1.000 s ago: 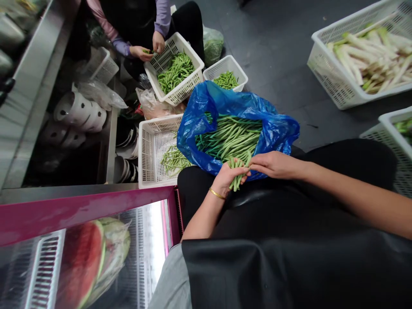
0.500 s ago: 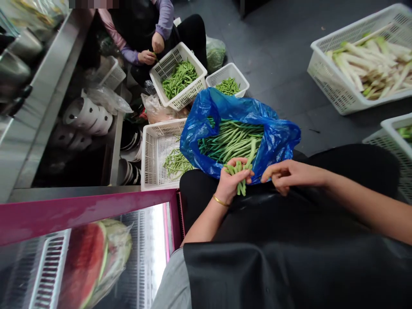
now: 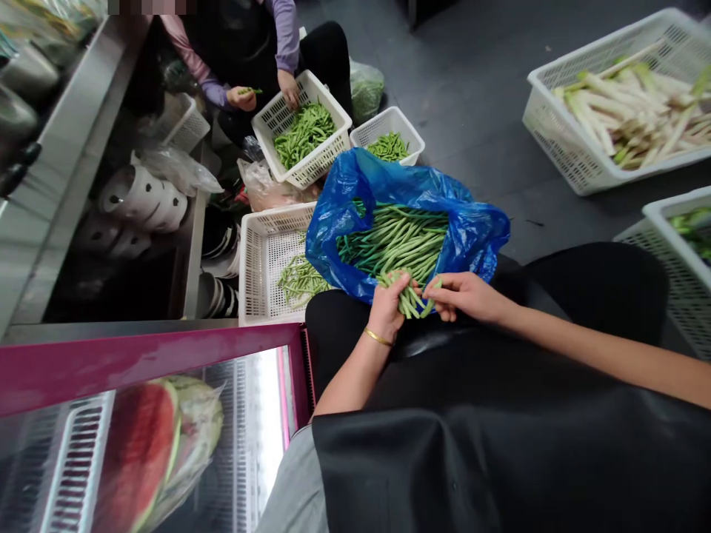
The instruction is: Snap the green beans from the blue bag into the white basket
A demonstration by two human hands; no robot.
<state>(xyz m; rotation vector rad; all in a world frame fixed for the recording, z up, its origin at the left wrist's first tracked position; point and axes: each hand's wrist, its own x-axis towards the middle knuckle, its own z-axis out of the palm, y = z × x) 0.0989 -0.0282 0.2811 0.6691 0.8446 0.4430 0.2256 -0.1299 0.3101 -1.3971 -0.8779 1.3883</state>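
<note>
String beans (image 3: 409, 303) lie bunched at the six o'clock rim of the blue plastic bag (image 3: 478, 228), grasped in my left hand (image 3: 387, 303). From afar, my right hand (image 3: 464, 292), at the bunch's three o'clock, seems to pinch one bean. I'd favour a snug, uncrushing left grip.

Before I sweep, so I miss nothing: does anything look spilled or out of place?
A thin dark scrap lies loose on the grey floor, right of the blue plastic bag in the picture. It looks odd, like stray litter; too small to identify.
</note>
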